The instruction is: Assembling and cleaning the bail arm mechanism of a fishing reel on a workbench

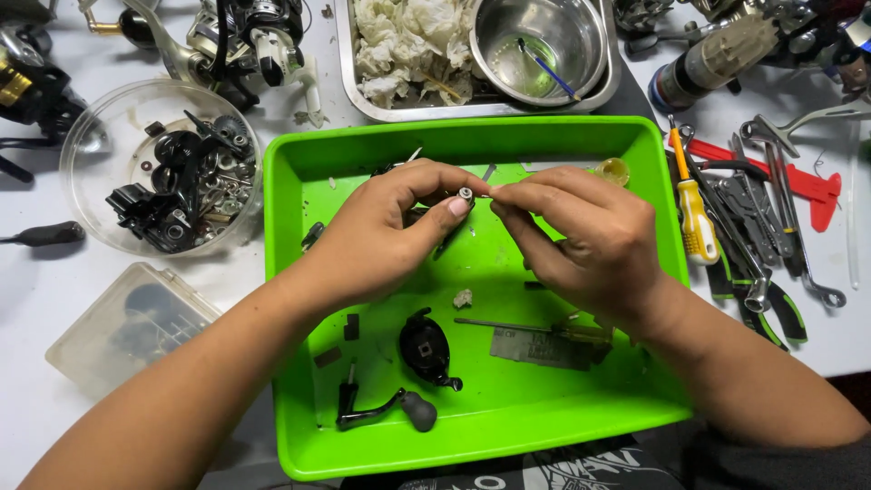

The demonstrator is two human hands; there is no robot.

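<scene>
Both my hands meet over the middle of a bright green tray. My left hand pinches a small silver ring-shaped part between thumb and forefinger. My right hand holds a thin metal tool or pin, its tip touching that small part. Below my hands in the tray lie a black oval reel side cover, a black reel handle with a knob and a thin screwdriver.
A clear round bowl of black and metal reel parts stands left of the tray. A steel tray with crumpled tissue and a steel bowl sits behind. Pliers, wrenches and a yellow-handled screwdriver lie to the right. A clear plastic box is at the near left.
</scene>
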